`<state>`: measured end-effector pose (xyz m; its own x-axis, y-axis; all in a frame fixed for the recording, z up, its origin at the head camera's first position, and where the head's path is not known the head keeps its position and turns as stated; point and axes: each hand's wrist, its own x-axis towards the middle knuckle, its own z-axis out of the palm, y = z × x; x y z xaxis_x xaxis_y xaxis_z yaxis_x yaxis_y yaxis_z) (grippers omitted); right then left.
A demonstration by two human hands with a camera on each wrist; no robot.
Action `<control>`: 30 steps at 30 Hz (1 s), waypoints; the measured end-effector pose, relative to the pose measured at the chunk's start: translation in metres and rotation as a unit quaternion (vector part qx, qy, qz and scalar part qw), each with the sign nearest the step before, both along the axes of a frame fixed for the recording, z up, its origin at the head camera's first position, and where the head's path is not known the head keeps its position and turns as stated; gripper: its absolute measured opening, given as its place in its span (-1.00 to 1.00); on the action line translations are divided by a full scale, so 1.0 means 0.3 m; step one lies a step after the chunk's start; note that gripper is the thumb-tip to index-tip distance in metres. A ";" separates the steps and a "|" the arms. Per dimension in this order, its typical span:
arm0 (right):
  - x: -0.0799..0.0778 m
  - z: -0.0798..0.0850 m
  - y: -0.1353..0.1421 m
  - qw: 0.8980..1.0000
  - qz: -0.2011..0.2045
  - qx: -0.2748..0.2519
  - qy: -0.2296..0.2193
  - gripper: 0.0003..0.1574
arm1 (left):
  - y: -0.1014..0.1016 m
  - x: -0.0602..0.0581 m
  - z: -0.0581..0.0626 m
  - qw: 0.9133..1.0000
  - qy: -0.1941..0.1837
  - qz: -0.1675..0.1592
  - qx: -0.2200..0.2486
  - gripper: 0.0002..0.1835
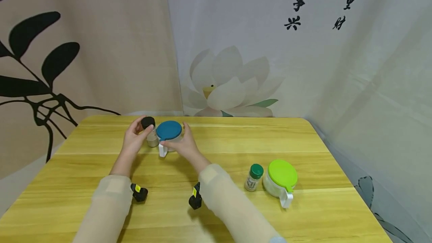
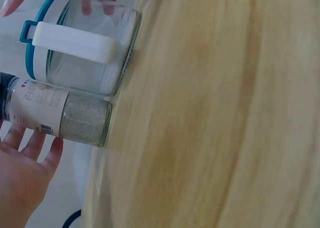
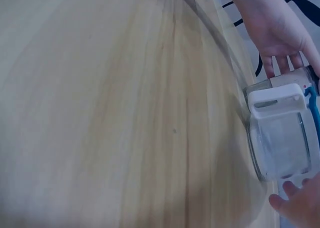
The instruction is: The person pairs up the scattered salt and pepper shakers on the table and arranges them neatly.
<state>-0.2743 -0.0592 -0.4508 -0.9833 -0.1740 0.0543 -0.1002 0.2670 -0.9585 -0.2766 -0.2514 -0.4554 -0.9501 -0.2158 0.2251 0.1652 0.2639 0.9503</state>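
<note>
At the far left of the table, my left hand (image 1: 132,138) holds a spice jar (image 1: 152,140) with a black cap, thumb at the front and fingers behind. Pale powder and a printed label show on this jar (image 2: 82,119) in the left wrist view. Right beside it stands a clear glass jar (image 2: 90,53) with a blue lid (image 1: 169,129) and a white handle (image 1: 162,150). My right hand (image 1: 187,146) spans that glass jar, its thumb by the handle and its other fingers at the right side. Both jars are upright, side by side.
Nearer on the right stand a small green-capped shaker (image 1: 254,177) and a white-handled jar with a lime-green lid (image 1: 282,173). The wooden table (image 1: 216,134) ends at a back edge close behind the two held jars. Printed curtains (image 1: 236,29) hang beyond it.
</note>
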 end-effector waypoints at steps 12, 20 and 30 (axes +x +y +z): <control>-0.021 0.002 -0.017 1.000 0.018 0.000 0.011 0.37 | 0.008 0.005 0.019 0.999 0.005 0.000 0.043 -0.37; -0.029 -0.003 -0.027 1.000 0.013 0.003 0.005 0.38 | 0.034 0.034 0.051 0.998 0.024 -0.009 0.065 -0.40; -0.026 -0.002 -0.038 1.000 0.003 0.004 0.002 0.37 | 0.014 -0.012 -0.023 0.997 0.028 0.000 0.071 -0.39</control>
<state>-0.2821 -0.0705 -0.4514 -0.9820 -0.1805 0.0561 -0.1050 0.2739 -0.9560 -0.2804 -0.2472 -0.4621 -0.9371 -0.2496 0.2440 0.2180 0.1274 0.9676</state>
